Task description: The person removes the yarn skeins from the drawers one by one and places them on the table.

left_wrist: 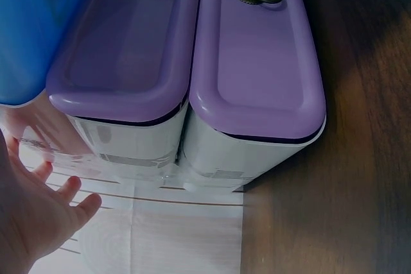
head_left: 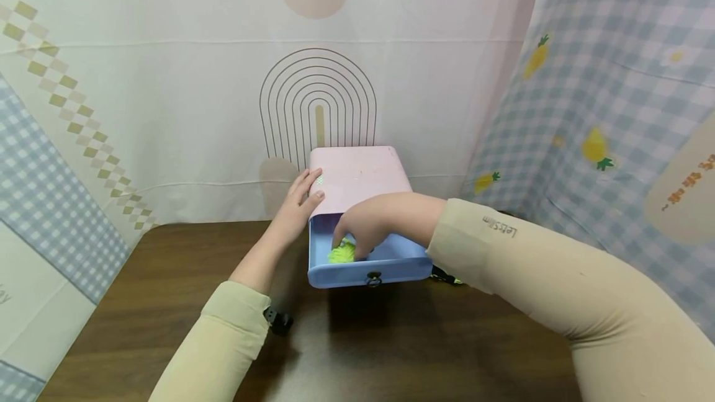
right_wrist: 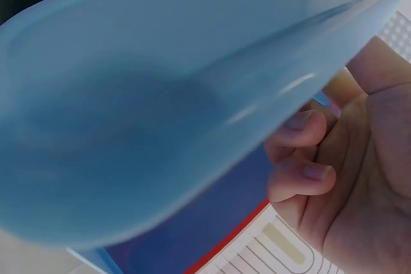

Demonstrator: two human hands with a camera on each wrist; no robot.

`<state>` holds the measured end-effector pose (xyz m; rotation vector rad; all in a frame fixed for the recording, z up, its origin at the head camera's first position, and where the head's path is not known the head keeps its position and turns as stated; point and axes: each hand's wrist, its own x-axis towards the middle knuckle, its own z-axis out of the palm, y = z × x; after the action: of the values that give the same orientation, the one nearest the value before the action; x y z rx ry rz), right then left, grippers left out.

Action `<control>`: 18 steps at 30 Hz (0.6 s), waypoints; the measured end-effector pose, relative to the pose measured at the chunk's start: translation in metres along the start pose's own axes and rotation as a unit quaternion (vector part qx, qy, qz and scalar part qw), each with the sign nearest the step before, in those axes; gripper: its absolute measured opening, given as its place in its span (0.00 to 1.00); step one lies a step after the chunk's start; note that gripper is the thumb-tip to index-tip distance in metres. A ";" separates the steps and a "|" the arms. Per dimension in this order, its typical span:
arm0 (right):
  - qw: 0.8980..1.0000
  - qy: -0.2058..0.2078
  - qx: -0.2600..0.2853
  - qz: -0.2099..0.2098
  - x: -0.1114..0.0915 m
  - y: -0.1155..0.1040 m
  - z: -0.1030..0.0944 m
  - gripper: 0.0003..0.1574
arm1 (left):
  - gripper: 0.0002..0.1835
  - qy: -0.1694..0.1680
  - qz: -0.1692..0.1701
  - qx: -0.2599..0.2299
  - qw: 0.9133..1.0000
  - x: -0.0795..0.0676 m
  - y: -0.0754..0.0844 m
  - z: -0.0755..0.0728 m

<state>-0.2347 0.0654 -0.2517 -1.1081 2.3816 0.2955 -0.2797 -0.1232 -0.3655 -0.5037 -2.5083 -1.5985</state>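
A pink-topped cabinet (head_left: 357, 172) stands against the back wall with its blue drawer (head_left: 368, 273) pulled out. My right hand (head_left: 373, 222) reaches down into the drawer, fingers bent around a bright green, ridged, soft-looking thing (head_left: 342, 253); its exact kind cannot be made out. The fingers' contact is partly hidden, though the right wrist view shows curled fingertips (right_wrist: 302, 178) behind the drawer front. My left hand (head_left: 298, 206) rests on the cabinet's left upper side, fingers extended. Below, in the left wrist view, are two purple drawer fronts (left_wrist: 257, 62).
A bronze ring handle (head_left: 373, 278) hangs on the blue drawer's front. Just right of the cabinet, a small dark item with green (head_left: 445, 275) lies partly behind my sleeve. The brown wooden table (head_left: 184, 303) extends around; a patterned cloth (head_left: 195, 98) hangs behind.
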 end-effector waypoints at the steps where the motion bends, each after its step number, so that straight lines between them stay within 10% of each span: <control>1: 1.000 0.000 -0.003 -0.001 0.000 -0.001 0.000 0.28 | 0.32 0.001 0.000 0.001 1.000 0.000 -0.001 0.000; 18: 1.000 0.003 0.002 -0.002 0.000 -0.005 0.005 0.26 | 0.32 0.005 0.003 0.009 1.000 -0.001 -0.003 0.002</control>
<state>-0.2294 0.0638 -0.2559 -1.1126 2.3848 0.2850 -0.2798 -0.1231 -0.3694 -0.4976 -2.5097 -1.5700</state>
